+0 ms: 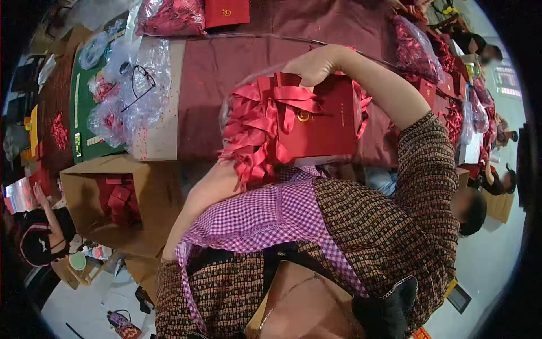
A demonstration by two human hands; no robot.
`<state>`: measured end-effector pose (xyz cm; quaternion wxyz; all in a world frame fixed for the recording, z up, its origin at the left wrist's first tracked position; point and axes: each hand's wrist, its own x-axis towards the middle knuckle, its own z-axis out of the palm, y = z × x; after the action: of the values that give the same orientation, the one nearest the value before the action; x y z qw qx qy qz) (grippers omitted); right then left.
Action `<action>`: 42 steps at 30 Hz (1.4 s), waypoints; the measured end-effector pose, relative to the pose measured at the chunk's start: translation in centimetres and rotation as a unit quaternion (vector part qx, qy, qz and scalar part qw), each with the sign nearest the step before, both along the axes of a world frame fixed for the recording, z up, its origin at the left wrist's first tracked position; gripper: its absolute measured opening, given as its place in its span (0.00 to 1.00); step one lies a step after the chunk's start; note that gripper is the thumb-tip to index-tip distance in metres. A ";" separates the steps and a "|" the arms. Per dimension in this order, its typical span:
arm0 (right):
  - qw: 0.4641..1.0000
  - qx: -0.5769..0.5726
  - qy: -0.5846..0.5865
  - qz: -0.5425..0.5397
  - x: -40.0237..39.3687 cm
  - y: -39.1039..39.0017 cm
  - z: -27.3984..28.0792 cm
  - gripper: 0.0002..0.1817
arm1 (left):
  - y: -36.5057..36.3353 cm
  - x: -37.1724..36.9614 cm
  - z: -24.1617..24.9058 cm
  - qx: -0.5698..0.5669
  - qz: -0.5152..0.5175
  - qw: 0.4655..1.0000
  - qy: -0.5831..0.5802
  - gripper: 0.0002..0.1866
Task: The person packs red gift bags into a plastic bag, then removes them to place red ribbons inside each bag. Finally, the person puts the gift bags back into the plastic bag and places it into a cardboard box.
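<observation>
A bundle of red ribboned gift boxes (333, 121) is in front of my chest, at the table's near edge. Its flat face carries a gold emblem, and glossy red ribbon bows (254, 127) crowd its left side. Clear plastic shows around its edges. My right hand (316, 65) reaches over the far edge and is closed on it, thumb towards me and the other fingers out of sight behind. At the lower left, my left hand (227, 171) is against the bundle beneath the bows; its fingers are hidden.
A dark red cloth covers the table (206, 113). Clear plastic bags (149, 101) lie left, beside a green mat (79, 107). An open carton (152, 186) holding small red boxes stands at my left. Packed red bundles (172, 17) lie farther away. Other people sit along both sides.
</observation>
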<state>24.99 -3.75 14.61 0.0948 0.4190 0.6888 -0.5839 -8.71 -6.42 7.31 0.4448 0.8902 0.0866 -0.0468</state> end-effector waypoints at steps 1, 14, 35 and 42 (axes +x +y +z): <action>1.000 -0.018 0.011 -0.008 0.2 0.0 -0.2 0.25 | 0.4 0.6 1.5 -0.005 -0.004 1.000 -0.030 0.14; 0.996 0.063 -0.060 -0.018 -0.2 -0.6 -1.1 0.27 | 1.7 11.6 6.8 0.275 0.128 0.923 -0.237 0.19; 0.993 -0.092 0.049 -0.048 -0.6 -0.5 -0.9 0.29 | -0.7 10.9 6.3 0.298 -0.012 0.928 -0.223 0.37; 0.996 0.013 -0.031 -0.086 -0.2 -1.2 0.5 0.41 | -1.1 10.6 5.8 0.319 -0.018 0.928 -0.191 0.35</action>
<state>24.81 -4.97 15.10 0.0600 0.4956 0.6542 -0.5681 1.85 -7.53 13.07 0.1443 0.9786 -0.0062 0.1463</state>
